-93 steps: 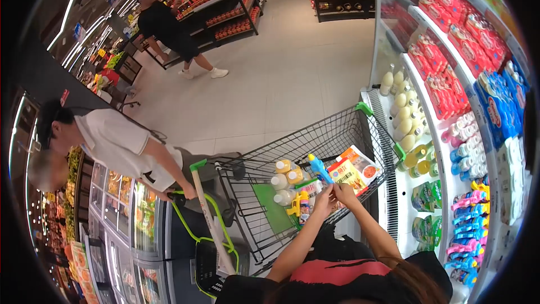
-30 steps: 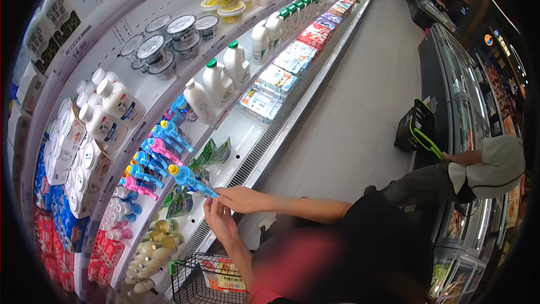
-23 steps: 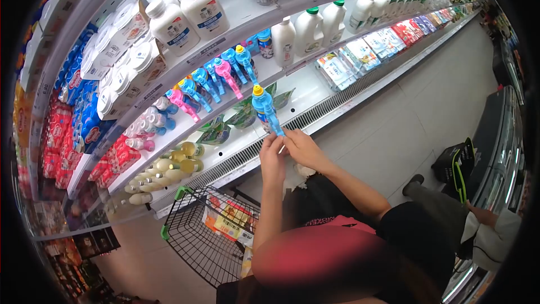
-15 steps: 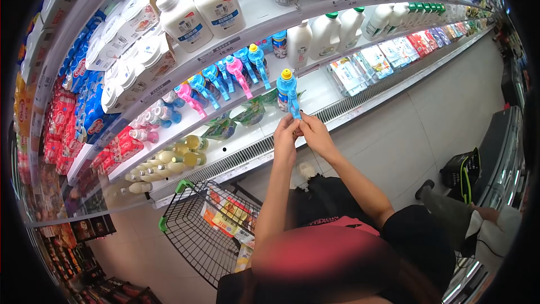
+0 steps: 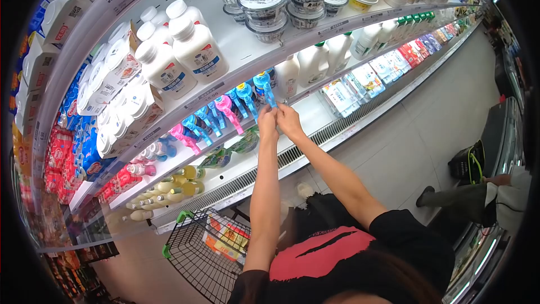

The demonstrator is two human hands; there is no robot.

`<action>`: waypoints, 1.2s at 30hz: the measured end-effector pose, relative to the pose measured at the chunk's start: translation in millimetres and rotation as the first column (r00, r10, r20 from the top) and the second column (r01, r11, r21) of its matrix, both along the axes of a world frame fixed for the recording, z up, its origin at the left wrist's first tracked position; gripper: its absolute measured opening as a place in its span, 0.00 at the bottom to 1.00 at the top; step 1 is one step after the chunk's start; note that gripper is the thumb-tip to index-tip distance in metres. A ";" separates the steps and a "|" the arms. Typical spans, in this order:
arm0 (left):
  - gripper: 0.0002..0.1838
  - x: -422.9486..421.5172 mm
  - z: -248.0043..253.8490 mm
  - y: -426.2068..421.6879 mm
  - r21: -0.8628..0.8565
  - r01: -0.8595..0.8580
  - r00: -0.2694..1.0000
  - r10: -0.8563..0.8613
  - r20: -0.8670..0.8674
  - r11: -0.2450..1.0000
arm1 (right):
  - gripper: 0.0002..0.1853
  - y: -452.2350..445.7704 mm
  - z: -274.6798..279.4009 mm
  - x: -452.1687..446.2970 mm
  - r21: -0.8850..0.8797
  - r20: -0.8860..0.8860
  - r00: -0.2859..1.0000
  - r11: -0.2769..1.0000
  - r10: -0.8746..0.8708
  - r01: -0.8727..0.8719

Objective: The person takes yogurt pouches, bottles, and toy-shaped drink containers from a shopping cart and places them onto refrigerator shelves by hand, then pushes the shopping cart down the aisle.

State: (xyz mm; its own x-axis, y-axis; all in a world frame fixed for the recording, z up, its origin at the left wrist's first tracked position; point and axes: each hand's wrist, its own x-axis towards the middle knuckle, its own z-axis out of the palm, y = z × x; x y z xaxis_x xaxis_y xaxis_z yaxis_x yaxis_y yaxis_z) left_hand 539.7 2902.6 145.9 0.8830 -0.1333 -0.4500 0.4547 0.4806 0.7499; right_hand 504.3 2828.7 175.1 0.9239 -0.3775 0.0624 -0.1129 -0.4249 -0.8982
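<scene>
Both my hands are stretched forward to the shelf, pinching the lower end of a blue strap-like handle on a small drink bottle (image 5: 262, 80) with a blue and yellow cap. My left hand (image 5: 268, 124) is on the left of it, and my right hand (image 5: 289, 122) presses against it from the right. The bottle stands at the right end of a row of similar ones, among them a pink-handled bottle (image 5: 226, 108). White jugs (image 5: 313, 62) are just to its right. The lower body of the held bottle is mostly hidden.
Large white bottles (image 5: 199, 56) and stacked lidded tubs (image 5: 263, 4) fill the shelf above. Below lie green packs (image 5: 246, 142) and yellowish bottles (image 5: 184, 188). A wire shopping cart (image 5: 194, 256) with packages is at lower left. A person's leg (image 5: 455, 204) and a black basket (image 5: 467, 163) are at right.
My hands have moved the bottle up and left, from in front of the shelf to the end of the row. The view has shifted, showing more of the upper shelf.
</scene>
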 end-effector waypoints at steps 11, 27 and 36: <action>0.22 15.1 -40.9 -2.4 -0.074 0.072 0.996 -0.069 0.048 0.995 | 0.17 0.2 -12.2 6.4 0.116 -0.022 0.994 0.988 -0.104 0.106; 0.11 7.7 -28.0 -4.9 0.052 0.049 0.991 -0.055 0.123 0.997 | 0.19 -0.3 -35.5 9.1 0.117 -0.060 0.993 0.988 -0.098 0.104; 0.10 -23.4 7.9 7.3 0.069 0.162 0.984 -0.166 0.070 0.984 | 0.24 -2.7 -15.7 -20.0 0.148 -0.033 0.999 0.989 -0.015 0.020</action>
State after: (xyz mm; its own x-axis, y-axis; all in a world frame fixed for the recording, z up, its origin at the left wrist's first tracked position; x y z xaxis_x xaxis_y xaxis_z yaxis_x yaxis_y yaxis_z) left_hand 516.2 2909.9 153.8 0.8832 -0.2528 -0.3951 0.4645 0.3551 0.8112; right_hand 484.3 2826.0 159.5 0.9178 -0.3962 -0.0248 -0.1485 -0.2847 -0.9471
